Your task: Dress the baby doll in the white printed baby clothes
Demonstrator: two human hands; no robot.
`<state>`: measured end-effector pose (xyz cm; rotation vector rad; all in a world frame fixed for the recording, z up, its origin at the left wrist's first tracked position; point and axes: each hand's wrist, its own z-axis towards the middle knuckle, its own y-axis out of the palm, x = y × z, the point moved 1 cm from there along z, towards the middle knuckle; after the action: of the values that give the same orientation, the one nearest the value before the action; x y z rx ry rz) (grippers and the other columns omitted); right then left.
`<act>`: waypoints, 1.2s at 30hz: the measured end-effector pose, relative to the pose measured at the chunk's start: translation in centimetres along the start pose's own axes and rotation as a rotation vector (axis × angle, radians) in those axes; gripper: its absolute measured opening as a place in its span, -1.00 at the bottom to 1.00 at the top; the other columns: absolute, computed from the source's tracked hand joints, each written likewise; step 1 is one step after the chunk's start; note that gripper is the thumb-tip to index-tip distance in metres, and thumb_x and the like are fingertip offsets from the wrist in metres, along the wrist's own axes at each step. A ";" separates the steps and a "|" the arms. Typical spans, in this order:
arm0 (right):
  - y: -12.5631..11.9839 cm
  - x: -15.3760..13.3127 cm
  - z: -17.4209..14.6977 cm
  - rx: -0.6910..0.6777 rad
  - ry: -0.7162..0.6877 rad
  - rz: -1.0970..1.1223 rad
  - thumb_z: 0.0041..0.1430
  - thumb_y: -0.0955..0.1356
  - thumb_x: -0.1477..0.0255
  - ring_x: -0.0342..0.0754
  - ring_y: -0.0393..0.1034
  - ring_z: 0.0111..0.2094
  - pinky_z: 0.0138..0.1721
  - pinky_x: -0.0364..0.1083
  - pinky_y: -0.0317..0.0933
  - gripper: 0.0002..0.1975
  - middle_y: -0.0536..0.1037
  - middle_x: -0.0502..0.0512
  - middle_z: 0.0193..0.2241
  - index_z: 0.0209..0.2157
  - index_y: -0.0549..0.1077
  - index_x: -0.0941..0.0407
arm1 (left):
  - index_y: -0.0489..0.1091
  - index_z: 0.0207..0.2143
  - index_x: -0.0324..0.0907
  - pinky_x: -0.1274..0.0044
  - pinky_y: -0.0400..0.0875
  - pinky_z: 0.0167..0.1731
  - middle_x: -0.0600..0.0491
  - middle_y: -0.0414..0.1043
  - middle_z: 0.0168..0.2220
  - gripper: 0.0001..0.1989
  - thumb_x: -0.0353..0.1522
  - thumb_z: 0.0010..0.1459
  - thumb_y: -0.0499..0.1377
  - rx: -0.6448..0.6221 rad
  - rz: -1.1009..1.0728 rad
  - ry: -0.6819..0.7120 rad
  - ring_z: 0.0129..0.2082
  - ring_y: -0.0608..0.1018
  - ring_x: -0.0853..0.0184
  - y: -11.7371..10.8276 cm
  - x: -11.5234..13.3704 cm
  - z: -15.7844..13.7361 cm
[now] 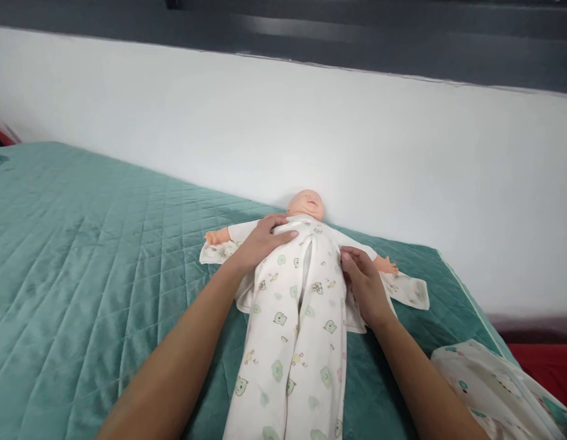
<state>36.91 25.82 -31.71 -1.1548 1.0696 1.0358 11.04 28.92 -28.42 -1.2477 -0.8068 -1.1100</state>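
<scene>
A baby doll [307, 204] lies on its back, its arms stretched out to both sides. White baby pants [290, 342] with green animal prints cover its front from the chest down toward me. Beneath its arms a matching printed baby top [411, 291] is spread out. My left hand [269, 238] rests on the doll's chest at the left edge of the pants, thumb and fingers apart. At the right edge, my right hand [363, 282] has its fingers curled and pinched on the side of the pants. Its fingertips are partly hidden.
A green quilted cover [104, 275] lies under everything. Behind the doll's head stands a white wall [210, 122], with a dark ledge [311, 33] above. Another printed white cloth [498, 385] lies at the lower right, near something red [549, 366].
</scene>
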 end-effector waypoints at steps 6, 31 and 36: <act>1.0 0.1 -0.7 -0.101 -0.116 -0.096 0.21 0.37 0.10 0.07 0.34 0.16 0.24 0.15 0.18 -0.55 0.45 0.08 0.14 0.08 0.37 -0.06 | 0.31 0.16 -0.02 0.29 0.29 0.17 -0.02 0.14 0.34 -0.31 0.00 0.01 0.29 -0.108 0.111 -0.047 0.26 0.31 0.02 -0.7 1.1 -0.5; 1.8 -3.1 -4.0 -0.014 -0.584 -0.425 0.12 0.45 0.17 0.12 0.40 -0.14 -0.12 0.11 0.32 -0.73 0.50 0.15 -0.16 -0.45 0.36 -0.01 | 0.34 -0.42 -0.13 0.39 0.15 -0.30 0.07 0.37 -0.47 -0.85 -0.50 0.15 0.05 0.124 0.881 0.804 -0.43 0.34 0.30 3.4 3.1 -2.7; 0.9 -2.4 -4.0 -0.130 -0.722 -0.620 0.24 0.33 0.09 0.07 0.38 -0.30 -0.21 0.04 0.25 -0.65 0.50 0.13 -0.39 -0.50 0.35 0.01 | 0.35 -0.43 -0.13 0.34 0.14 -0.26 0.04 0.41 -0.46 -0.83 -0.36 0.24 0.07 0.114 0.911 0.738 -0.37 0.38 0.25 3.0 3.0 -3.5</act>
<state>35.14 21.78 -29.85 -0.9909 0.0592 0.9060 14.44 24.81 -27.15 -0.8372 0.2622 -0.6499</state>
